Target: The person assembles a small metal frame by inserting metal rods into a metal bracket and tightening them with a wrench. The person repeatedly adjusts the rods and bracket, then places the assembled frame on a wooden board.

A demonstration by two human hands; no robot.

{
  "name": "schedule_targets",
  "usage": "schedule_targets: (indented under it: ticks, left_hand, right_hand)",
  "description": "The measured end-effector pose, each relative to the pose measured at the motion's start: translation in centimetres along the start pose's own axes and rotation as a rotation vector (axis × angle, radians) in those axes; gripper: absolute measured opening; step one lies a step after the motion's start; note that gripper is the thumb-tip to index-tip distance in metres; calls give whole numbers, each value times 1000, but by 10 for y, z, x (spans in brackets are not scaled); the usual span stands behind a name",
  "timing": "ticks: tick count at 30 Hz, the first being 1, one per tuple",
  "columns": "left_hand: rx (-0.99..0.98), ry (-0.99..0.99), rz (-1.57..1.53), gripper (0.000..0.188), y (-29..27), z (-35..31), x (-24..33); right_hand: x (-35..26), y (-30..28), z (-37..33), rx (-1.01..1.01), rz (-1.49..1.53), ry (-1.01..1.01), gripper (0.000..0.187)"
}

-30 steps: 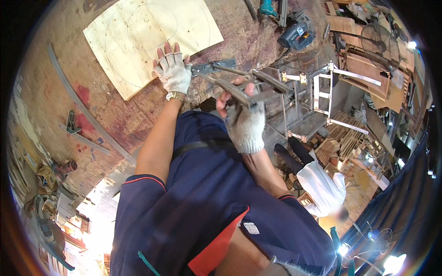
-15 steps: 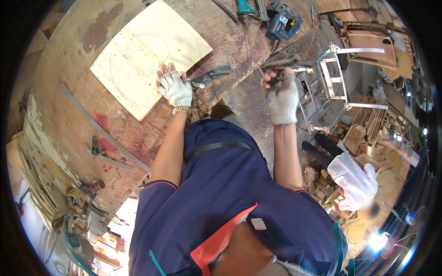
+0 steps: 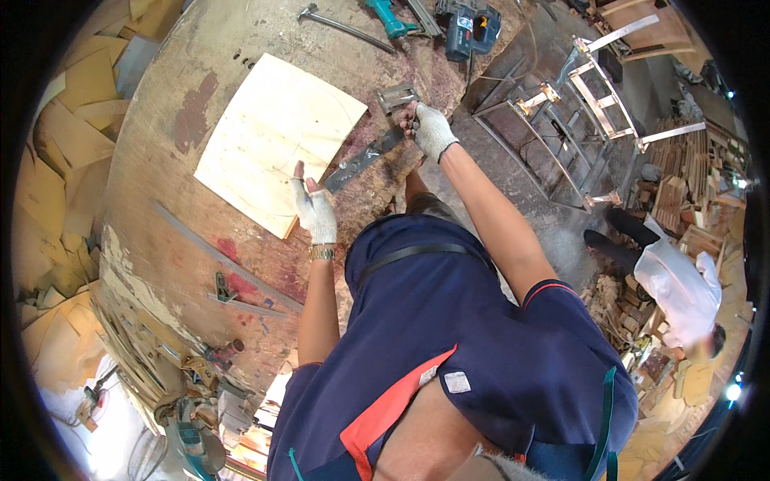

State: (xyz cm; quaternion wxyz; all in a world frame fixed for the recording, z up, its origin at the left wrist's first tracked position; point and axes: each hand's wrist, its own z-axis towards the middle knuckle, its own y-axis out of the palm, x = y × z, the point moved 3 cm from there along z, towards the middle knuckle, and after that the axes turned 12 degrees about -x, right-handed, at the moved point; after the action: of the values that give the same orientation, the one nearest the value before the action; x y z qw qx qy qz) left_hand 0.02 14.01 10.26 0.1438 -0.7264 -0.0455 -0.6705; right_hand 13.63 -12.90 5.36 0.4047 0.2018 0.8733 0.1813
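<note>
A pale square board [image 3: 265,136] with faint curved pencil lines lies on the worn wooden worktable [image 3: 172,172]. At its near right edge rests my left hand [image 3: 315,212], in a whitish fingerless-tip glove, with fingertips stretched and apart. My right hand [image 3: 433,132], gloved likewise, is at the table's right edge, fingers curled at a small grey metal frame-shaped piece [image 3: 396,98]. Below those fingers a dark flat metal bar [image 3: 361,163] lies between the board and the table edge. Whether the bar and the frame-shaped piece are joined, I cannot tell.
A hammer [image 3: 345,26], a teal power tool [image 3: 391,18] and a blue-black jigsaw [image 3: 472,32] lie at the far side. Left of me are a long metal strip [image 3: 228,258] and a small square. Metal frames [image 3: 553,152] and a co-worker [image 3: 682,280] are at right.
My right hand has come left from over the floor to the table edge, beside the metal pieces. My left hand has slid off the board's middle toward its near edge. The view has shifted.
</note>
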Motion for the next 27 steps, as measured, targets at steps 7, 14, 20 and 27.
schedule_targets:
  ticks: [7,14,20,27]
  left_hand:
    - [-155,123,95,61,9,-25,35]
    - [-256,220,10,63,39,-8,75]
    - [-312,103,-84,33,48,30,79]
    - [-253,81,-121,38,59,63,80]
  right_hand:
    - [23,-29,-42,-72,-186,-2,21]
    - [62,-135,-101,134,-582,137,27]
    - [119,-231,-165,329,-846,178,25]
    - [224,-313,-249,368,-1237,434,51]
